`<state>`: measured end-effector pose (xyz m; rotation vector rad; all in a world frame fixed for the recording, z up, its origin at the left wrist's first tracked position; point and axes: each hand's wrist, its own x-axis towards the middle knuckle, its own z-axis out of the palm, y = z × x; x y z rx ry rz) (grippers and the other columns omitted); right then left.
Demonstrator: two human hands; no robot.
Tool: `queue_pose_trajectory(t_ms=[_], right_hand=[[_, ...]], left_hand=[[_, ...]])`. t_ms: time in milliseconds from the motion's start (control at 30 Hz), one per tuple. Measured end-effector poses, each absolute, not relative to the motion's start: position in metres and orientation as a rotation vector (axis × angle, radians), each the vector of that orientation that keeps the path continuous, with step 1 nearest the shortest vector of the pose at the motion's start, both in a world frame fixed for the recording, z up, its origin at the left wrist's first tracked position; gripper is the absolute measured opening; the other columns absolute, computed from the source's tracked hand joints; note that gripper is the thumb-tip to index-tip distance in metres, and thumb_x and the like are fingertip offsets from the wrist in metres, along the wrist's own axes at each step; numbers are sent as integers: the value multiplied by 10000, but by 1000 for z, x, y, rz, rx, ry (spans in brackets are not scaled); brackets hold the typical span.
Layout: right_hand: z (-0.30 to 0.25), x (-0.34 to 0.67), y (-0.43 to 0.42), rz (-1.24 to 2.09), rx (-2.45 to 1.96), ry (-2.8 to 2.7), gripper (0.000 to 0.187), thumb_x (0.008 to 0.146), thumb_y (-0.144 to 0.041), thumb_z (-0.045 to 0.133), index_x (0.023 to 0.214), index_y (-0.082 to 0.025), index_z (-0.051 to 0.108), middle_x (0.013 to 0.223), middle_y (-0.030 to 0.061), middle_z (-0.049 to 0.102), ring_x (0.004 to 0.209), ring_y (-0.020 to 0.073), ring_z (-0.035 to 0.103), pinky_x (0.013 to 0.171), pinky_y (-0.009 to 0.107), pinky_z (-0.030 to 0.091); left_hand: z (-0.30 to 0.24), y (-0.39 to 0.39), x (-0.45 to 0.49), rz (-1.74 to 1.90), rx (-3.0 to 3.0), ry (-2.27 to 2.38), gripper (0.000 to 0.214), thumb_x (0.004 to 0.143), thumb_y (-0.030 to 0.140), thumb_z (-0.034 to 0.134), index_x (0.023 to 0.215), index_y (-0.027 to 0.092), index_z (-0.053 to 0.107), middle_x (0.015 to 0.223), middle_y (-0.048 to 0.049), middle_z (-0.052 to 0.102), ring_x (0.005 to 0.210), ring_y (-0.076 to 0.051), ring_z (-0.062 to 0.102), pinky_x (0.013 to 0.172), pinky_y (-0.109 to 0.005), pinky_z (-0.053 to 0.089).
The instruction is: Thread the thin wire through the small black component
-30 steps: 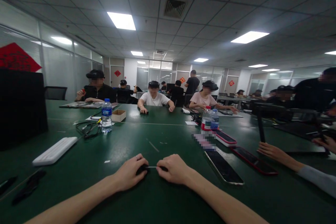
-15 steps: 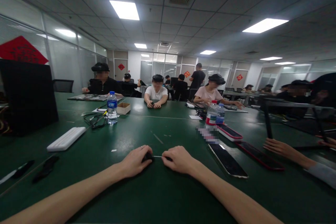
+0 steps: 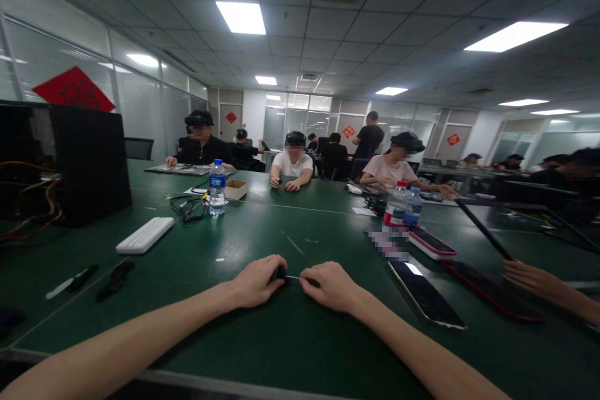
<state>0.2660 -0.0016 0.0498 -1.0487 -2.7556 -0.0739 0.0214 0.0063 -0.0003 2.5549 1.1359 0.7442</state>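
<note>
My left hand [image 3: 260, 280] rests on the green table, its fingers closed around a small black object [image 3: 280, 273], mostly hidden by them. From it a thin, pale, straight piece [image 3: 293, 277] runs across to my right hand [image 3: 328, 284]. The fingers of my right hand are curled together at the far end of that piece, and what lies inside them is hidden. The two hands are close together but apart. To the right of my right hand lies a dark-screened phone [image 3: 426, 295].
A white power strip [image 3: 145, 235], black pieces [image 3: 115, 279], a water bottle [image 3: 217, 187] and cables [image 3: 187, 207] are on the left. More bottles [image 3: 396, 205] and a red-edged phone [image 3: 492, 290] lie right. A co-worker's hand [image 3: 539, 281] holds a black frame [image 3: 485, 229].
The view has turned a little left, so everything sits further right in the picture. My hands keep the same hold. At right, the co-worker's black frame has tilted lower.
</note>
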Motion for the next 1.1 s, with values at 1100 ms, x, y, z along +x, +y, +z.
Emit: queue_pose_trajectory(t_ms=[1100], right_hand=[[47,263,-6,82,-987,-2697,263,947,-328,510,1015,-194,726,822,32,731,677,144,646,672,230,444]], left_hand=[[1,12,20,780,2565,1018,361,936,135,437,1175,233,690,1058,-66,643,952,-182,618,864,-296,483]])
